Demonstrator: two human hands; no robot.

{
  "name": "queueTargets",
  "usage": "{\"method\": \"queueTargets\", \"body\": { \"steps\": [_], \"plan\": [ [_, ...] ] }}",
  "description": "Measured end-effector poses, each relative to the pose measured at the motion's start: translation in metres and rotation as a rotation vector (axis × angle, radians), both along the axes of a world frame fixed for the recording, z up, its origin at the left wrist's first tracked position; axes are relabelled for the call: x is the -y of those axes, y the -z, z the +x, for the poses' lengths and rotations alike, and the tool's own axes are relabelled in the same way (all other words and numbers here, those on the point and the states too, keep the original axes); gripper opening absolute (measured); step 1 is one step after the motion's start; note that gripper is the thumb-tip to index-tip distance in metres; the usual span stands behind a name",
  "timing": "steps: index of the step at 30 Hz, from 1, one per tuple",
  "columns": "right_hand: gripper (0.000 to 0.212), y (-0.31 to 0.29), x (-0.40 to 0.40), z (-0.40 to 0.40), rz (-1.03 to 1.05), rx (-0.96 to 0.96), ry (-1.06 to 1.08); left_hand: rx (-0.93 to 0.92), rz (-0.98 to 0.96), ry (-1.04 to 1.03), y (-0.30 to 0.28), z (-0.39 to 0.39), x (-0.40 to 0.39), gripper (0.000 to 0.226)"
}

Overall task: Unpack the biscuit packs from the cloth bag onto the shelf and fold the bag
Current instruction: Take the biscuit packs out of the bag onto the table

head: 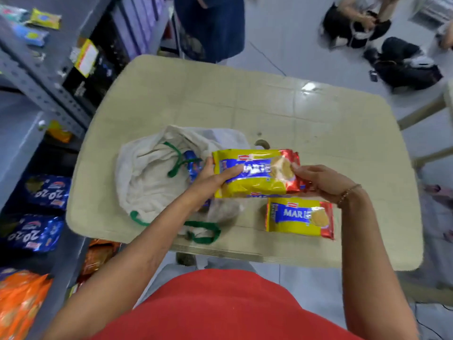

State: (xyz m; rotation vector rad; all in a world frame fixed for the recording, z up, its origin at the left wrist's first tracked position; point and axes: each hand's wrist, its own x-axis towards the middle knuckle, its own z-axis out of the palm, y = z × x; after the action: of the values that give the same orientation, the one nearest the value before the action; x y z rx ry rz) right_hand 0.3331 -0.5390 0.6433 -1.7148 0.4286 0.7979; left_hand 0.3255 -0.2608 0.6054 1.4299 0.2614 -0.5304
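Note:
A yellow and red Marie biscuit pack (pixel 257 168) is held above the table between both hands. My left hand (pixel 213 177) grips its left end, thumb across the blue label. My right hand (pixel 318 180) pinches its red right end. A second Marie pack (pixel 300 217) lies flat on the beige table (pixel 318 123) just below the held one. The cream cloth bag (pixel 152 175) with green handles lies crumpled at the table's left, and a blue pack (pixel 192 165) shows in its mouth.
A grey metal shelf rack (pixel 31 77) stands to the left. It carries blue 20-20 packs (pixel 46 192), orange packs (pixel 19 298) and small yellow packs (pixel 45 18). People sit on the floor at the far right (pixel 355 23). A person in dark clothing (pixel 213 25) stands beyond the table.

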Motion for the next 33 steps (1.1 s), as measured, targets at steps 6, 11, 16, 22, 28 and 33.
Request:
{"method": "queueTargets", "body": {
  "steps": [6,11,16,22,28,33],
  "plan": [
    [0.044,0.034,0.091,0.004,-0.186,0.062,0.308,0.12,0.365,0.18,0.02,0.043,0.123,0.058],
    [0.046,0.066,0.114,0.022,-0.274,0.07,0.436,0.043,0.466,0.251,0.056,0.065,0.167,0.065],
    [0.033,0.088,0.124,0.028,-0.259,-0.007,0.441,0.006,0.496,0.214,0.077,0.068,0.172,0.058],
    [0.026,0.096,0.117,0.032,-0.466,0.005,0.437,0.026,0.537,0.248,0.074,0.065,0.174,0.059],
    [0.032,0.061,0.058,0.037,-0.759,0.406,0.385,0.284,0.246,-0.03,0.02,0.052,0.115,0.019],
    [0.024,0.031,-0.075,0.034,-0.478,0.634,0.117,0.237,0.414,-0.747,0.025,0.028,0.008,0.013]
  ]
}}
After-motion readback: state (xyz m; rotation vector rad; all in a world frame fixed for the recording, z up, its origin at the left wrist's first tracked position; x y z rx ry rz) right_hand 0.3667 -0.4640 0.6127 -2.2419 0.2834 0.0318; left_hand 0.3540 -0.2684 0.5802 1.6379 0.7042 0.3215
